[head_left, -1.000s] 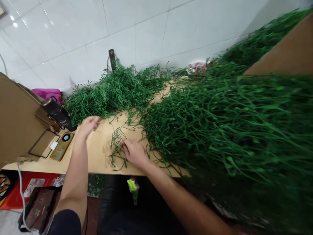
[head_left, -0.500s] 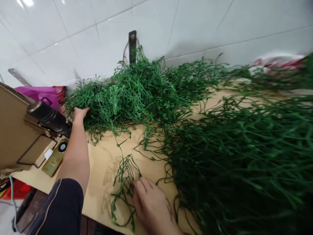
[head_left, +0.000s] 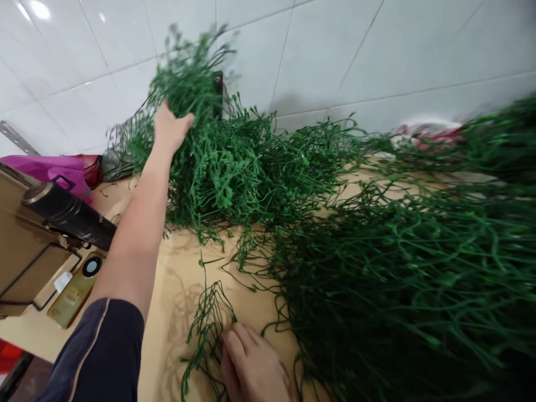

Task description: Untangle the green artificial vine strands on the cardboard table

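My left hand (head_left: 171, 129) reaches to the back left, with its fingers in a bunch of thin green stems (head_left: 188, 78). That bunch stands raised against the wall, its branched tips blurred. My thumb sticks out, and the other fingers are partly hidden in the green. Low in the middle, my right hand (head_left: 253, 363) rests near the table's front with its fingers closed on a small green branched stem (head_left: 205, 329). A long heap of similar stems (head_left: 259, 173) lies along the wall. A larger, darker heap (head_left: 410, 285) fills the right side, beside my right hand.
At the left are a black bottle (head_left: 69, 212) lying tilted, a gold phone (head_left: 75, 290), a cardboard box (head_left: 25, 245) and a purple bag (head_left: 50, 170). A pink and white cloth (head_left: 427, 134) lies at the back right. Tiled wall (head_left: 326, 50) closes off the back.
My left hand has moved up and to the right, lifting a bunch of green stems off the left end of the heap. My right hand stays nearly in place.
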A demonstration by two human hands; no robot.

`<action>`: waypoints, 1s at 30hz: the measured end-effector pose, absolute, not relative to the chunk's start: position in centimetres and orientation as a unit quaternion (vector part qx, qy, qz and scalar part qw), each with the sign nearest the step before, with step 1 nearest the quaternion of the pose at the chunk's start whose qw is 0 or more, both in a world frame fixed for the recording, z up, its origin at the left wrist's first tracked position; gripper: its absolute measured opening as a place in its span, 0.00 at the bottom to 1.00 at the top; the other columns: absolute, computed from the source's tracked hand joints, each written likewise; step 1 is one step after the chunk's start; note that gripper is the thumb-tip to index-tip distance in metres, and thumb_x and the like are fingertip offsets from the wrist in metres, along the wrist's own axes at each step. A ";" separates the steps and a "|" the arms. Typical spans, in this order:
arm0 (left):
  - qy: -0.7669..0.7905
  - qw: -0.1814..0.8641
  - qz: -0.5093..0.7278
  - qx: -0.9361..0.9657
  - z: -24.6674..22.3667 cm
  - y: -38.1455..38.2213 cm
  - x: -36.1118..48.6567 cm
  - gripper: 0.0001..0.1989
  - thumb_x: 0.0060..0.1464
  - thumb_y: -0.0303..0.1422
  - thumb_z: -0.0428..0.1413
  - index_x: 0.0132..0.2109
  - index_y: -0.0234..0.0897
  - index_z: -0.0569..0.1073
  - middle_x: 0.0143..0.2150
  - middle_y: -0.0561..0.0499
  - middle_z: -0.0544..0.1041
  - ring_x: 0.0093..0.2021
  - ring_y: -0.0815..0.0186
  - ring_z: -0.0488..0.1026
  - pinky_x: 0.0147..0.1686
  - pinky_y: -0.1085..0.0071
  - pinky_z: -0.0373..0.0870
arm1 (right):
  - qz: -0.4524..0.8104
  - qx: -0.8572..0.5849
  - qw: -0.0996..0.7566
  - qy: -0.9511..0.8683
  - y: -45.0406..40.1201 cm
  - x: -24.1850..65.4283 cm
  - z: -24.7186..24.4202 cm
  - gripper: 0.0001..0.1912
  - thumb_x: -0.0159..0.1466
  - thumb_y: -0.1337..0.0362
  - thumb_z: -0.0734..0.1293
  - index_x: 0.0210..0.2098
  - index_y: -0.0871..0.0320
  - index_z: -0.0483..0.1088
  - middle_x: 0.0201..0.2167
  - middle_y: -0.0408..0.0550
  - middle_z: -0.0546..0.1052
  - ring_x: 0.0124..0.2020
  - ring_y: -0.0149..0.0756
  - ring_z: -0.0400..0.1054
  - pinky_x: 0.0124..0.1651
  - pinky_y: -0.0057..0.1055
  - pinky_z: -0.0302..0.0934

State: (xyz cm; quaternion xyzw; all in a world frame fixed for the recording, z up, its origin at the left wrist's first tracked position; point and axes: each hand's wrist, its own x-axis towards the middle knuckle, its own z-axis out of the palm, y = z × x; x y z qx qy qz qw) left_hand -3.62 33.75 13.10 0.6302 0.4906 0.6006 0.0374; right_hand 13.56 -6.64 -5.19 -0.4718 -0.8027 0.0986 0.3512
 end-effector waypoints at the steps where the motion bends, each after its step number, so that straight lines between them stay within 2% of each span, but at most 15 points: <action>1: 0.489 0.041 0.568 0.660 13.6 34.3 -1.6 0.12 0.52 0.28 0.54 0.45 0.31 0.68 0.43 0.51 0.73 0.54 0.55 0.70 0.54 0.56 0.64 | 0.104 -0.469 0.351 -0.804 -6.7 13.6 -5.5 0.08 0.54 0.75 0.58 0.29 0.56 0.62 0.25 0.44 0.69 0.28 0.33 0.62 0.32 0.29 0.56; 4: 0.509 0.080 0.436 0.738 12.7 34.1 3.8 0.22 0.45 0.22 0.59 0.49 0.31 0.68 0.44 0.49 0.73 0.55 0.48 0.69 0.56 0.49 0.59 | 0.113 -0.470 0.355 -0.800 -6.6 13.6 -6.1 0.09 0.54 0.74 0.58 0.31 0.55 0.63 0.26 0.44 0.69 0.28 0.32 0.62 0.32 0.28 0.57; 7: 0.546 0.167 0.319 0.756 9.4 32.1 6.6 0.25 0.35 0.16 0.63 0.44 0.30 0.70 0.38 0.46 0.74 0.55 0.42 0.68 0.59 0.44 0.54 | 0.106 -0.483 0.347 -0.797 -6.6 13.5 -6.3 0.09 0.52 0.74 0.59 0.30 0.55 0.63 0.26 0.43 0.70 0.28 0.33 0.63 0.32 0.29 0.58; 10: 0.566 0.223 0.296 0.737 6.9 30.6 6.9 0.22 0.34 0.14 0.62 0.39 0.33 0.71 0.35 0.44 0.73 0.54 0.38 0.68 0.58 0.39 0.53 | 0.080 -0.484 0.344 -0.801 -6.5 13.2 -6.0 0.08 0.50 0.75 0.60 0.28 0.56 0.62 0.26 0.44 0.71 0.27 0.33 0.64 0.30 0.29 0.58; 12: 0.575 0.236 0.323 0.714 6.6 30.4 6.7 0.22 0.32 0.13 0.62 0.37 0.35 0.71 0.35 0.44 0.72 0.57 0.40 0.66 0.59 0.41 0.51 | 0.069 -0.490 0.350 -0.795 -6.4 13.0 -5.5 0.08 0.48 0.74 0.61 0.26 0.56 0.61 0.25 0.44 0.70 0.26 0.34 0.64 0.29 0.30 0.58; 15: 0.590 0.189 0.349 0.703 7.3 30.2 6.6 0.27 0.27 0.12 0.63 0.38 0.36 0.69 0.42 0.40 0.72 0.61 0.39 0.60 0.61 0.42 0.49 | 0.069 -0.516 0.357 -0.775 -6.4 12.7 -4.8 0.09 0.45 0.73 0.61 0.26 0.56 0.62 0.24 0.44 0.70 0.26 0.35 0.64 0.29 0.31 0.59; 18: 0.607 0.135 0.338 0.707 8.7 29.6 6.8 0.32 0.25 0.13 0.64 0.42 0.34 0.67 0.48 0.34 0.70 0.62 0.35 0.56 0.60 0.40 0.46 | 0.083 -0.510 0.347 -0.783 -6.3 12.8 -4.3 0.07 0.48 0.72 0.61 0.27 0.56 0.63 0.25 0.45 0.71 0.26 0.35 0.64 0.30 0.31 0.59; 20: 0.616 0.133 0.318 0.708 10.1 28.7 6.8 0.32 0.22 0.14 0.66 0.39 0.34 0.66 0.44 0.35 0.71 0.62 0.34 0.57 0.60 0.39 0.47 | 0.099 -0.498 0.327 -0.797 -6.2 12.9 -4.1 0.06 0.50 0.71 0.61 0.28 0.57 0.64 0.26 0.46 0.71 0.27 0.36 0.65 0.31 0.31 0.60; 23: 0.639 0.142 0.264 0.708 13.1 26.7 6.7 0.29 0.18 0.18 0.69 0.30 0.36 0.63 0.35 0.40 0.73 0.60 0.34 0.60 0.59 0.38 0.50 | 0.120 -0.501 0.281 -0.810 -6.0 13.1 -3.7 0.05 0.52 0.70 0.61 0.30 0.58 0.66 0.28 0.48 0.71 0.30 0.37 0.67 0.33 0.31 0.60; 25: 0.655 0.121 0.233 0.709 15.1 24.7 6.5 0.29 0.20 0.20 0.70 0.25 0.38 0.58 0.34 0.39 0.74 0.59 0.32 0.60 0.57 0.34 0.47 | 0.133 -0.509 0.252 -0.812 -5.9 13.3 -3.2 0.06 0.53 0.70 0.60 0.31 0.59 0.67 0.29 0.49 0.72 0.32 0.38 0.68 0.34 0.31 0.61; 27: 0.655 0.095 0.220 0.717 16.5 22.3 6.0 0.26 0.27 0.21 0.68 0.23 0.37 0.56 0.35 0.37 0.75 0.59 0.31 0.60 0.57 0.32 0.44 | 0.150 -0.512 0.226 -0.815 -5.8 13.4 -2.7 0.07 0.55 0.69 0.60 0.33 0.59 0.67 0.30 0.50 0.72 0.34 0.38 0.68 0.35 0.31 0.61; 30: 0.640 0.070 0.214 0.735 17.0 18.6 4.8 0.15 0.39 0.24 0.64 0.23 0.34 0.63 0.39 0.39 0.75 0.60 0.35 0.61 0.60 0.35 0.43 | 0.175 -0.513 0.195 -0.818 -5.9 13.5 -2.1 0.09 0.58 0.68 0.59 0.36 0.59 0.68 0.34 0.50 0.73 0.37 0.38 0.68 0.39 0.32 0.62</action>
